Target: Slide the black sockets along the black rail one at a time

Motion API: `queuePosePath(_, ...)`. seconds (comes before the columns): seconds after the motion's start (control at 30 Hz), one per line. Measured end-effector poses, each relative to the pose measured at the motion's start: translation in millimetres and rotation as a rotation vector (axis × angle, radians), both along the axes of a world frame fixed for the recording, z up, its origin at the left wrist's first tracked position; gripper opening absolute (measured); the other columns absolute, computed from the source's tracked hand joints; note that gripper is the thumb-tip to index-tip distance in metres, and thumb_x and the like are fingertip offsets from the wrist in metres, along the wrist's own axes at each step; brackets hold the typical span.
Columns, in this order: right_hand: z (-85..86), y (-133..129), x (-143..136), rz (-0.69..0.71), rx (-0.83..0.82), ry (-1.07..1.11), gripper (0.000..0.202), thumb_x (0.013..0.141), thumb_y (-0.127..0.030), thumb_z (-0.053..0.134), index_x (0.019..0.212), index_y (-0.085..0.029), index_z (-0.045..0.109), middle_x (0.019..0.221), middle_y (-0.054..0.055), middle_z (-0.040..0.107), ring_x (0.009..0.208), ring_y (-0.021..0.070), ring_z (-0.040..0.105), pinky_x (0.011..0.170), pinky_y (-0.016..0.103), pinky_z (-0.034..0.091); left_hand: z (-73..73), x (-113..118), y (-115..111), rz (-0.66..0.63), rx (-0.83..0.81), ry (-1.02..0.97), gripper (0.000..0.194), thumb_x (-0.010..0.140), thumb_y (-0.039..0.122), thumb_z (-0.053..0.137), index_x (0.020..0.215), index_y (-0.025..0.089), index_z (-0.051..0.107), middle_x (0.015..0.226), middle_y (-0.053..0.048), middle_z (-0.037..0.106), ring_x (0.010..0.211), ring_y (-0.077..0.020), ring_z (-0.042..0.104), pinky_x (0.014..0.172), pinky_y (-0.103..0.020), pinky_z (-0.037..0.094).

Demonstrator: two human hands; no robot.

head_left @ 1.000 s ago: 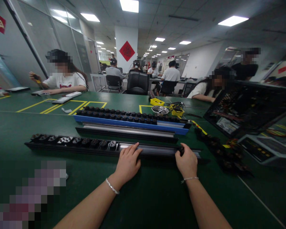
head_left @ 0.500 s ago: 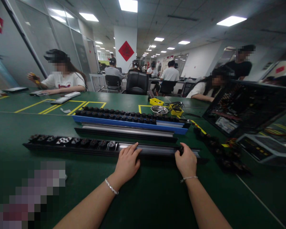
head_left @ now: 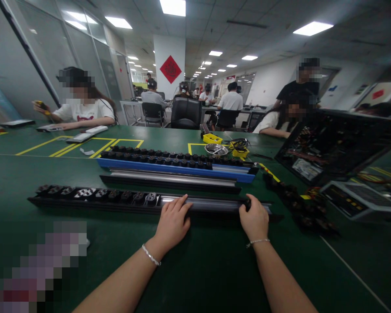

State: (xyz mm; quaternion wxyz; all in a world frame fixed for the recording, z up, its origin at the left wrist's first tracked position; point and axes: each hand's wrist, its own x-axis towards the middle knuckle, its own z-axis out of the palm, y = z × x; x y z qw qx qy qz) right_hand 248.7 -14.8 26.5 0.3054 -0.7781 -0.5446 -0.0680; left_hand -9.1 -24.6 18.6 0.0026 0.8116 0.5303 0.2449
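A long black rail (head_left: 211, 204) with a bright metal channel lies crosswise on the table before me. Several round-faced black socket modules (head_left: 125, 196) sit in a row along its left half. My left hand (head_left: 173, 219) rests on the rail just right of the last module, fingers stretched across the channel and holding nothing. Near the rail's right end, my right hand (head_left: 256, 217) is closed in a pinch on a small black socket module (head_left: 247, 203), mostly hidden by the fingers. The module is at the channel; whether it is seated there I cannot tell.
Behind lie another rail (head_left: 169, 178) and a blue rail (head_left: 231, 173) with rows of modules. Loose dark modules (head_left: 313, 213), a grey power supply (head_left: 355, 202) and an open computer case (head_left: 339, 148) stand right. A metal dish (head_left: 216, 150) and yellow bins (head_left: 212, 138) are farther back. Co-workers sit across.
Both hands keep nearly the same place on the rail. The view has shifted slightly, and a standing person in the right background has moved left.
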Motion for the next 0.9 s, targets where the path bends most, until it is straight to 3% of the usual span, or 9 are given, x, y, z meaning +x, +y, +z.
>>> queuePosePath(0.9,-0.2,-1,10,-0.042,-0.032,-0.035,0.042,0.077,-0.027,0.045,0.114,-0.011,0.056,0.110,0.015,0.062,0.106,0.0259,0.054,0.096,0.039,0.033,-0.7,0,0,-0.005,0.014,0.001,0.044,0.078,0.022,0.052,0.121,0.029,0.053,0.140,-0.003,0.045,0.124,-0.0247,0.043,0.101,-0.045,0.034)
